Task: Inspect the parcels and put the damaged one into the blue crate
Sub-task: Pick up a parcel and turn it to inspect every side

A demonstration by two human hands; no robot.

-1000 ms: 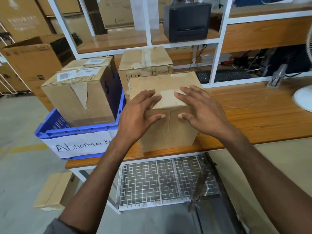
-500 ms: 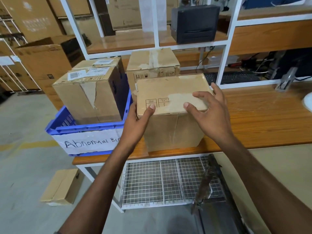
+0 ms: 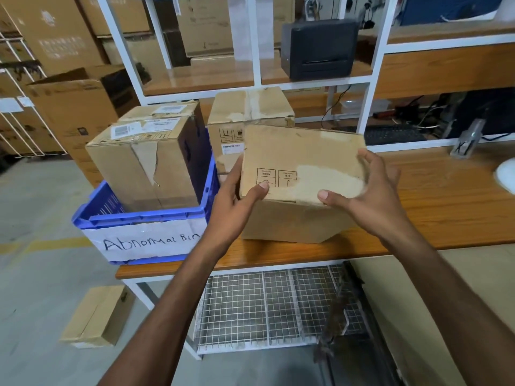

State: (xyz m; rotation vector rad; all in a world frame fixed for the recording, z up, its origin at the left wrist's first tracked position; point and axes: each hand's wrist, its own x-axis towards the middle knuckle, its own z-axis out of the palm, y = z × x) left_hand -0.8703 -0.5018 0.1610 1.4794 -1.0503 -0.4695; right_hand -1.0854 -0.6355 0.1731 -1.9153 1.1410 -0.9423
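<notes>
The wooden workbench (image 3: 446, 196) crosses mid-frame. At its left end sits the blue plastic crate (image 3: 145, 215), already filled by a torn cardboard box (image 3: 133, 174) that crowds any drop-in. At centre, the brown cardboard parcel (image 3: 301, 162) tilts on its lower edge, probably to show its scuffed face. The left hand (image 3: 234, 201) and right hand (image 3: 370, 196) clasp its sides.

Both bare forearms reach forward and up from the bottom of the view, drawing a little closer together toward the hands. The left hand (image 3: 237, 201) grips the near left corner of the parcel (image 3: 301, 154), with its thumb laid on the upturned face (its other fingers are hidden behind the side). The right hand (image 3: 370, 196) holds the opposite side, thumb pressed at the near edge and fingers curled over the far right corner.
</notes>
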